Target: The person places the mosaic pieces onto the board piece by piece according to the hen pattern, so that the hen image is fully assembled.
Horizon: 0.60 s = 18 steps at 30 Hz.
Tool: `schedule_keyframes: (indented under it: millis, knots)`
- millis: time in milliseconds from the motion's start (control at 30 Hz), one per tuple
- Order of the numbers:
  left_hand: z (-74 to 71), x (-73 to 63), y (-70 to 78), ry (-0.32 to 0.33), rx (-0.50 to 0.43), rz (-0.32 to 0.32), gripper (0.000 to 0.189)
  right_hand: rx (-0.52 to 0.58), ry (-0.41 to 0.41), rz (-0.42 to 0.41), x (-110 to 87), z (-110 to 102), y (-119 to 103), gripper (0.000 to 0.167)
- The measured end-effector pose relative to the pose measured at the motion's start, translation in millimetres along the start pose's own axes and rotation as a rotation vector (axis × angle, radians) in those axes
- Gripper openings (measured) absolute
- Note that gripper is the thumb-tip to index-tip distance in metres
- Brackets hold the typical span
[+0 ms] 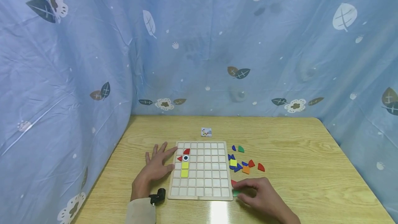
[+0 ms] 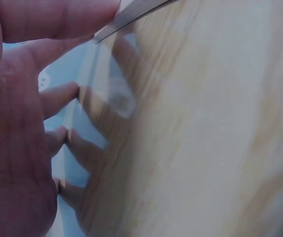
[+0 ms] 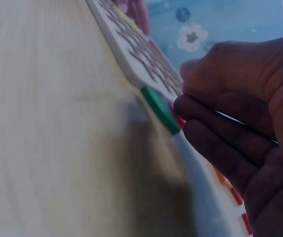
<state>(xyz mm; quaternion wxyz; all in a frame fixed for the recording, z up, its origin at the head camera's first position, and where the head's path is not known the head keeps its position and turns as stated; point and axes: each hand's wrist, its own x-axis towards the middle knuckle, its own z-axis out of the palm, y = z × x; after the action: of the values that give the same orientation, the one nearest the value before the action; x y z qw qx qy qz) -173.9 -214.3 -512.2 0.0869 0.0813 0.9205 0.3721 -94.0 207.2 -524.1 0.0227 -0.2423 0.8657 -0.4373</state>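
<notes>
A wooden grid board (image 1: pixel 200 198) lies on the table. In its left columns are a red quarter-round piece (image 1: pixel 187 151), a small red triangle (image 1: pixel 179 158), a white tile with a dark dot (image 1: pixel 186 158) and two yellow squares (image 1: pixel 185 173). My left hand (image 1: pixel 158 166) rests at the board's left edge, fingers spread, with index fingertip and thumb at the rim. By the lower right corner my right hand (image 1: pixel 261 194) reaches over a red piece (image 1: pixel 234 182) and a green piece (image 3: pixel 159 108), which lie against the board. Its fingertips are right at the red piece, with the thumb apart.
Right of the board lie loose blue pieces, a yellow square (image 1: pixel 233 162), an orange square (image 1: pixel 246 169), red pieces (image 1: pixel 261 167) and a green quarter-round (image 1: pixel 240 149). A small patterned card (image 1: pixel 206 132) lies behind the board. A blue curtain (image 1: pixel 199 44) surrounds the table (image 1: pixel 295 141).
</notes>
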Motion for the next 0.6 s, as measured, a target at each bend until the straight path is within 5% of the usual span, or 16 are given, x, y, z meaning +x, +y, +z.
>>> schedule_keyframes:
  millis: [400, 600]
  knots:
    - [0.4, -0.8, 2.4, 0.005, -0.006, -0.014, 0.07, -0.031, 0.092, 0.116, -12.1, -16.2, 4.9, 0.023]
    - [-0.3, -1.1, 1.7, -0.004, 0.002, -0.01, 0.07, -0.029, 0.087, 0.085, -8.3, -14.2, 10.0, 0.032]
